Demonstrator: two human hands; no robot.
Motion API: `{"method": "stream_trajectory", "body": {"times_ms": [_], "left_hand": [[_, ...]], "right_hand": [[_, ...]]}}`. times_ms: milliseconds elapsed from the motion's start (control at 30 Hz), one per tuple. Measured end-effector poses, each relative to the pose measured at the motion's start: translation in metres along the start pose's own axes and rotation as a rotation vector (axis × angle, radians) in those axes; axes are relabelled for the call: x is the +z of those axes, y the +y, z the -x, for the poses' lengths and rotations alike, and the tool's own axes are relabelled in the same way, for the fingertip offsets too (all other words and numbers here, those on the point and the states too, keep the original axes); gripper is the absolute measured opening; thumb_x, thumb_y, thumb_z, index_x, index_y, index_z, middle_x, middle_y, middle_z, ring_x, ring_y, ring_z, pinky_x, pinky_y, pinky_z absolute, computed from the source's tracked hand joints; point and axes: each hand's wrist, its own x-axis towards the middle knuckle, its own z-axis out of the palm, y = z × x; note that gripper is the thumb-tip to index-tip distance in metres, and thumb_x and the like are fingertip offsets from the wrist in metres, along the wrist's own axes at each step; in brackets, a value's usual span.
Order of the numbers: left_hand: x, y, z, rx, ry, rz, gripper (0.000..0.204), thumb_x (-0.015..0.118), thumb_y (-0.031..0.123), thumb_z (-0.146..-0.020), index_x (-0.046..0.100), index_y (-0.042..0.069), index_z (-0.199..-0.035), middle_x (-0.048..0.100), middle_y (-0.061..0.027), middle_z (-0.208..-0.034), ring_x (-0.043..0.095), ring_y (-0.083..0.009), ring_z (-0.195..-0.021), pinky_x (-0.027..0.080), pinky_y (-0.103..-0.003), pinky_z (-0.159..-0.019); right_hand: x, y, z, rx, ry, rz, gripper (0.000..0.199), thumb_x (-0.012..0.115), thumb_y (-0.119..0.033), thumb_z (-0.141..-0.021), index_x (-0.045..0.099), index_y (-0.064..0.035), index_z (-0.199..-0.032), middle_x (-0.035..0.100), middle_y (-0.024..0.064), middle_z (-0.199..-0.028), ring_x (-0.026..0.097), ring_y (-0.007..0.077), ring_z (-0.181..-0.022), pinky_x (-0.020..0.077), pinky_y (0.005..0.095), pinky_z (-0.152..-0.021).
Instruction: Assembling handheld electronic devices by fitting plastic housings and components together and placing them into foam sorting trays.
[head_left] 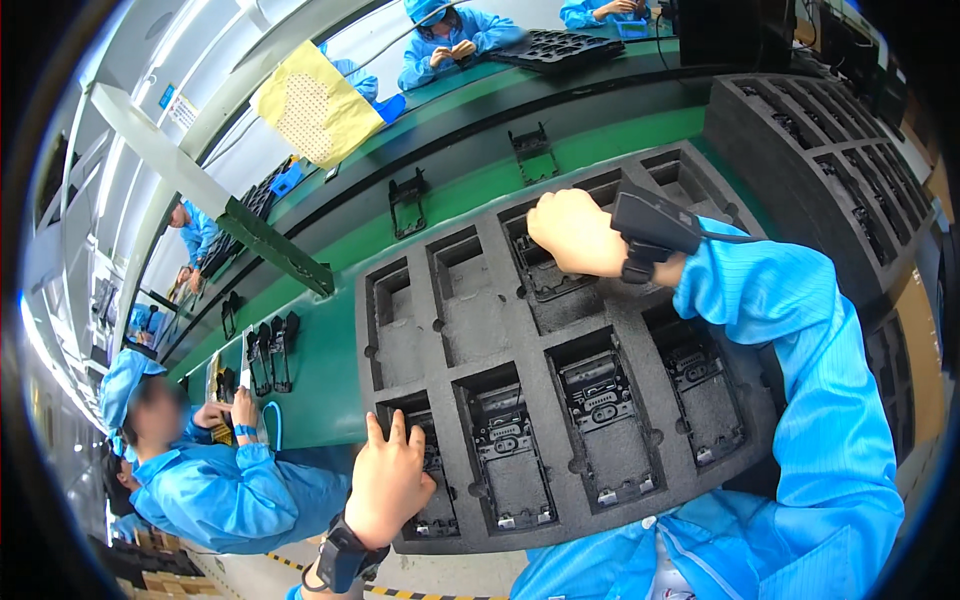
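A dark grey foam tray [530, 365] with rectangular pockets lies before me. Several near pockets hold black device frames, such as this slotted black frame [610, 440]. My right hand [575, 232] is closed at the upper end of another black frame [548, 275] in a far-row pocket; its fingertips are hidden. My left hand [390, 480] is over the near left pocket, fingers stretched and apart, beside the black frame [435, 515] there. It grips nothing visible. Two far-row pockets at the left hold no frame.
Beyond the tray runs a green conveyor [460, 190] carrying loose black frames [407, 203]. A stack of filled foam trays [770, 140] stands at the right. A white and green post [270, 245] rises at the left, near a co-worker in blue [215, 490]. Others sit across the line.
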Motion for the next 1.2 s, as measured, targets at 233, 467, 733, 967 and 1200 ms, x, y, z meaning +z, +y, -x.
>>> {"method": "stream_trajectory", "body": {"times_ms": [233, 467, 733, 967, 1200], "left_hand": [[0.002, -0.017, -0.008, 0.051, 0.100, 0.075, 0.042, 0.064, 0.006, -0.074, 0.060, 0.003, -0.116, 0.060, -0.0196, -0.126, 0.061, -0.0475, -0.106, 0.057, -0.040, -0.083], [-0.087, -0.093, 0.005, 0.108, 0.305, 0.482, 0.040, 0.058, -0.011, -0.072, 0.063, 0.002, -0.110, 0.058, -0.0221, -0.128, 0.055, -0.0395, -0.120, 0.045, -0.042, -0.101], [-0.152, -0.156, -0.091, -0.017, 0.932, 0.470, 0.087, 0.034, -0.027, -0.064, 0.045, 0.011, -0.141, 0.045, -0.0076, -0.147, 0.052, -0.0266, -0.126, 0.044, -0.037, -0.103], [-0.122, -0.108, -0.232, 0.024, 0.622, 1.482, 0.048, 0.045, -0.006, -0.070, 0.059, -0.007, -0.116, 0.067, -0.0163, -0.105, 0.065, -0.0239, -0.103, 0.052, -0.034, -0.089], [-0.064, 0.006, -0.287, 0.287, 0.144, 2.405, 0.048, 0.036, -0.008, -0.088, 0.040, -0.007, -0.136, 0.053, -0.0224, -0.135, 0.060, -0.0348, -0.116, 0.058, -0.040, -0.090]], "right_hand": [[0.016, 0.008, -0.008, -0.012, 0.190, -0.022, 0.005, 0.065, -0.003, -0.063, 0.064, 0.0010, -0.065, 0.062, 0.0200, -0.066, 0.065, 0.0349, -0.067, 0.0530, 0.0395, -0.061], [-0.004, 0.048, 0.007, 0.113, 0.109, -0.306, 0.037, 0.071, -0.028, -0.086, 0.057, 0.0017, -0.103, 0.064, 0.0248, -0.081, 0.064, 0.0420, -0.076, 0.0526, 0.0443, -0.065], [-0.032, 0.057, 0.009, 0.417, -0.036, -0.971, 0.045, 0.077, -0.018, -0.079, 0.059, -0.0019, -0.118, 0.068, 0.0091, -0.082, 0.067, 0.0159, -0.070, 0.0527, 0.0319, -0.056], [0.002, 0.086, -0.002, 0.226, 0.253, -1.257, 0.043, 0.064, -0.003, -0.080, 0.055, -0.0014, -0.122, 0.064, 0.0053, -0.100, 0.057, 0.0072, -0.089, 0.0496, 0.0262, -0.075], [0.043, 0.084, 0.015, 0.586, 0.049, -1.916, 0.038, 0.054, 0.001, -0.089, 0.048, -0.0051, -0.126, 0.061, 0.0043, -0.101, 0.061, 0.0111, -0.090, 0.0556, 0.0285, -0.084]]}}
